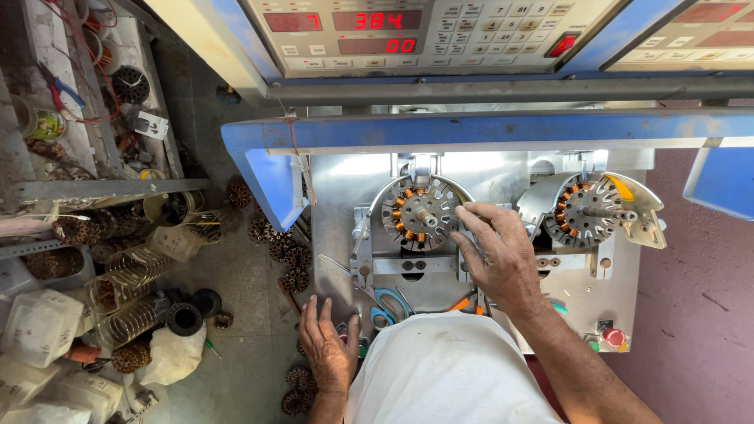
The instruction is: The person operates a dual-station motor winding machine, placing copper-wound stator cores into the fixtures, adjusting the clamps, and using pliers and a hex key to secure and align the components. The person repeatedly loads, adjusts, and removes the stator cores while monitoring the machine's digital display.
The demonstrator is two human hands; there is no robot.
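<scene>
So the thing being worked on is the left stator, a round steel lamination ring with copper coils on its inner poles, sitting on the spindle of the winding machine's grey metal tabletop. The person's right hand lies flat and spread, fingertips touching the stator's right rim, not gripping anything. The left hand rests open on the front edge of the tabletop, holding nothing. That stator looks heavy and rigid, with slotted teeth that could be sharp-ish, and the thin copper wire is probably the fragile bit, so the outer steel rim seems the place to grab it, not the coils. A second stator sits on the right spindle, well apart from the hand. Blue-handled scissors lie just below the left stator, a red button is at the right corner, and a pile of wound stators lies on the floor to the left.
</scene>
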